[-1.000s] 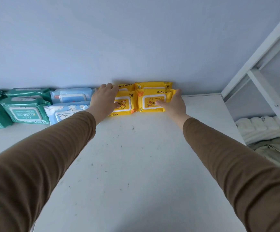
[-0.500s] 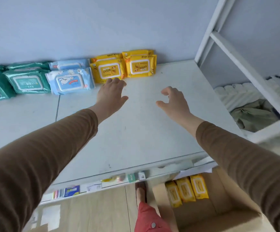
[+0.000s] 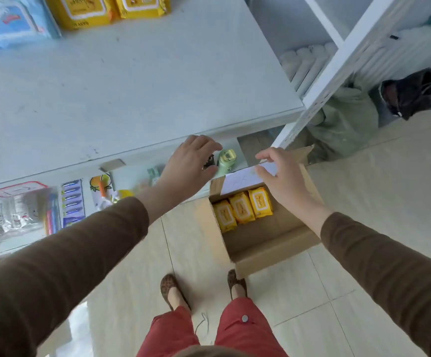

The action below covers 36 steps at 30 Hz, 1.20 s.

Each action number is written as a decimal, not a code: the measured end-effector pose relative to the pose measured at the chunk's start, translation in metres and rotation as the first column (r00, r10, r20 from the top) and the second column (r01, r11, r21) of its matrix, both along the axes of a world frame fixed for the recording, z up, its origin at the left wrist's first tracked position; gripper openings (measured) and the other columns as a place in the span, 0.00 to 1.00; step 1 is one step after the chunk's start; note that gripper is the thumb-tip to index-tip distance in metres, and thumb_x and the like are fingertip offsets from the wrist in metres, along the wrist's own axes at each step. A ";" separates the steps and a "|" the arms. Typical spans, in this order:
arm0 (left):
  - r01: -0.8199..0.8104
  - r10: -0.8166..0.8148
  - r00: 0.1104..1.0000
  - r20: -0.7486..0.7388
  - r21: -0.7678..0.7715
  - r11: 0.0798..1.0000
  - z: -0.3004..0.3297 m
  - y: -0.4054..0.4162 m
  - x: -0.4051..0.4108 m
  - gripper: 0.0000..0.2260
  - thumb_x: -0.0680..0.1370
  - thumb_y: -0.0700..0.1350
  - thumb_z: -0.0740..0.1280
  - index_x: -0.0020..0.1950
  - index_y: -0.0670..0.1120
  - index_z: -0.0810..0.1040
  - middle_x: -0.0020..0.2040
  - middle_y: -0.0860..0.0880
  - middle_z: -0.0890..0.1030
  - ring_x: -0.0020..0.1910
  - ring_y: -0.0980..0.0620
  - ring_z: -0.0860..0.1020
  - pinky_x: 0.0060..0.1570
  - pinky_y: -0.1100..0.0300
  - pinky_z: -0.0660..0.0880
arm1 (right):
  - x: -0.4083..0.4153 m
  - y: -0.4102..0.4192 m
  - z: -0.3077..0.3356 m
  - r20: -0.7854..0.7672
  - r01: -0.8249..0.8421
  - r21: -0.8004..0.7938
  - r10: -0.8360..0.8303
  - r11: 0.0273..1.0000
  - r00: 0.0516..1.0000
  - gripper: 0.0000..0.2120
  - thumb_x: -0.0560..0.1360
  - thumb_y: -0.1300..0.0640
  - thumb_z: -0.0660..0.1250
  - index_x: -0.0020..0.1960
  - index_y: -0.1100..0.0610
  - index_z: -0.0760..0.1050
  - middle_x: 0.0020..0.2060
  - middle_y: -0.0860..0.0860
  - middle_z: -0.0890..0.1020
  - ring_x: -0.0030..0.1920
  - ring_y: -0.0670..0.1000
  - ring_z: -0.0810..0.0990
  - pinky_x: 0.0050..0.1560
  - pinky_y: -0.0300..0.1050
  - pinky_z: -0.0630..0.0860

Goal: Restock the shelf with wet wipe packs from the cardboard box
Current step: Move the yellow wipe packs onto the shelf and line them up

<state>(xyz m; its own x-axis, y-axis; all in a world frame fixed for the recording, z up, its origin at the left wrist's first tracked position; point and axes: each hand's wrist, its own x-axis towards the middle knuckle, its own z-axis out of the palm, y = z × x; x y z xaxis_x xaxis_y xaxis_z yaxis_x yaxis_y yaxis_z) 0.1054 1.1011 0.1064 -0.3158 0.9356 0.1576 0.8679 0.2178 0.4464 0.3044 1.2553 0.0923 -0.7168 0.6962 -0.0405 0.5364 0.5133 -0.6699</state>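
The open cardboard box [image 3: 265, 256] stands on the floor in front of the shelf, with three yellow wet wipe packs [image 3: 242, 211] side by side at its far end. Yellow packs [image 3: 111, 9] lie on the white shelf top [image 3: 137, 81] at the back, next to blue packs [image 3: 8, 21]. My left hand [image 3: 188, 166] hovers empty just past the shelf's front edge, fingers relaxed. My right hand [image 3: 283, 173] hangs above the box's far end, fingers spread, holding nothing.
A lower shelf holds small goods: a green item [image 3: 225, 162], packaged razors [image 3: 71, 202], a clear bag [image 3: 16, 215]. A white rack [image 3: 338, 63] with rolls stands right; a green cloth [image 3: 343, 124] and dark bag [image 3: 410, 94] lie on the tiled floor. My feet stand before the box.
Both hands let go of the yellow packs at the back of the shelf and drew back over its front edge toward the box. My view tilted down to the floor.
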 end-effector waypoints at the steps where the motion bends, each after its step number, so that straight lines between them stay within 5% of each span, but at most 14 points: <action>1: 0.024 -0.023 1.000 0.014 -0.026 0.999 -0.017 0.005 0.016 0.17 0.75 0.45 0.69 0.64 0.47 0.77 0.60 0.49 0.77 0.60 0.47 0.72 0.59 0.53 0.71 | 0.016 0.006 -0.017 0.026 0.030 -0.050 -0.028 0.998 0.999 0.08 0.78 0.52 0.66 0.56 0.46 0.74 0.54 0.43 0.78 0.58 0.44 0.74 0.57 0.42 0.72; 7: 0.082 -0.063 0.995 0.081 -0.268 0.960 -0.136 0.036 0.092 0.17 0.74 0.42 0.69 0.63 0.46 0.77 0.59 0.48 0.77 0.60 0.45 0.72 0.60 0.49 0.72 | 0.091 0.047 -0.138 0.240 0.234 -0.308 -0.162 0.922 0.957 0.11 0.77 0.55 0.69 0.58 0.55 0.76 0.55 0.49 0.81 0.55 0.49 0.79 0.50 0.41 0.71; 11: 0.133 -0.125 0.991 0.050 -0.485 0.864 -0.225 0.065 0.115 0.21 0.74 0.41 0.66 0.67 0.49 0.74 0.62 0.49 0.75 0.63 0.46 0.70 0.63 0.49 0.70 | 0.120 0.072 -0.228 0.381 0.323 -0.407 -0.163 0.854 0.910 0.14 0.76 0.56 0.70 0.61 0.58 0.76 0.57 0.53 0.81 0.57 0.52 0.80 0.55 0.45 0.73; 18: 0.225 -0.482 0.862 -0.159 -0.732 0.643 -0.370 0.112 0.113 0.19 0.75 0.40 0.66 0.66 0.48 0.71 0.61 0.49 0.74 0.59 0.47 0.72 0.56 0.52 0.73 | 0.129 0.115 -0.379 0.521 0.442 -0.407 -0.194 0.799 0.831 0.21 0.76 0.57 0.70 0.67 0.61 0.74 0.61 0.56 0.79 0.62 0.57 0.78 0.58 0.44 0.71; 24: 0.258 -0.666 0.720 -0.197 -0.814 0.520 -0.480 0.131 0.105 0.17 0.78 0.40 0.63 0.67 0.48 0.71 0.65 0.49 0.73 0.65 0.47 0.71 0.62 0.53 0.69 | 0.107 0.140 -0.486 0.564 0.476 -0.395 -0.202 0.786 0.801 0.21 0.73 0.55 0.72 0.63 0.60 0.74 0.55 0.54 0.80 0.54 0.56 0.81 0.47 0.44 0.74; 27: 0.252 -0.687 0.706 -0.171 -0.846 0.470 -0.516 0.129 0.104 0.19 0.79 0.42 0.63 0.69 0.49 0.69 0.67 0.48 0.72 0.66 0.46 0.71 0.63 0.51 0.70 | 0.093 0.141 -0.523 0.577 0.500 -0.378 -0.225 0.779 0.785 0.26 0.72 0.49 0.73 0.64 0.59 0.71 0.58 0.55 0.80 0.58 0.57 0.80 0.55 0.49 0.78; 31: 0.295 -0.721 0.658 -0.214 -0.808 0.510 -0.544 0.123 0.098 0.19 0.77 0.43 0.64 0.68 0.48 0.70 0.66 0.47 0.73 0.64 0.44 0.72 0.65 0.48 0.67 | 0.084 0.139 -0.547 0.616 0.515 -0.260 -0.270 0.817 0.740 0.31 0.73 0.39 0.70 0.66 0.59 0.69 0.60 0.55 0.77 0.64 0.59 0.74 0.61 0.55 0.75; 36: 0.236 -0.727 0.623 -0.290 -0.816 0.528 -0.542 0.124 0.096 0.21 0.78 0.44 0.64 0.70 0.45 0.66 0.64 0.46 0.74 0.62 0.44 0.72 0.60 0.50 0.69 | 0.082 0.143 -0.561 0.595 0.590 -0.334 -0.321 0.735 0.737 0.33 0.62 0.34 0.75 0.58 0.54 0.75 0.52 0.51 0.82 0.54 0.57 0.81 0.54 0.55 0.80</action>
